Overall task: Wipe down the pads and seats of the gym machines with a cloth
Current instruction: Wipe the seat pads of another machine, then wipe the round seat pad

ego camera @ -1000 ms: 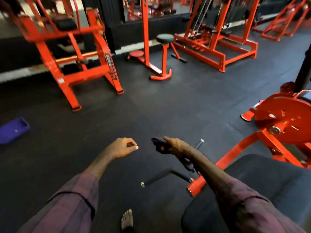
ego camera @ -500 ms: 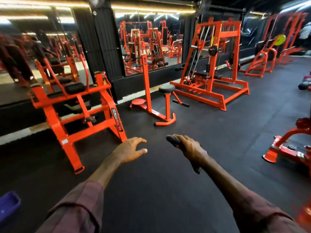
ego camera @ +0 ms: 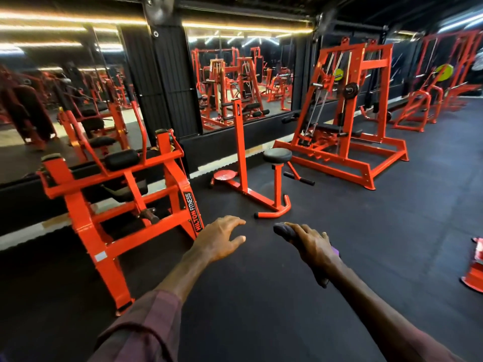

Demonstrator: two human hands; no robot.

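Right hand (ego camera: 312, 246) holds a dark cloth (ego camera: 283, 231) in its grip; left hand (ego camera: 219, 239), fingers spread wide and holding nothing, hovers just beside it, both above the floor (ego camera: 366, 244).

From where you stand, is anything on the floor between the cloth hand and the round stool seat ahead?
Nothing visible blocks it. The right hand grips the cloth, and only bare black floor and the stool's own orange base lie between it and the round black seat. The left hand is open, off to the side.
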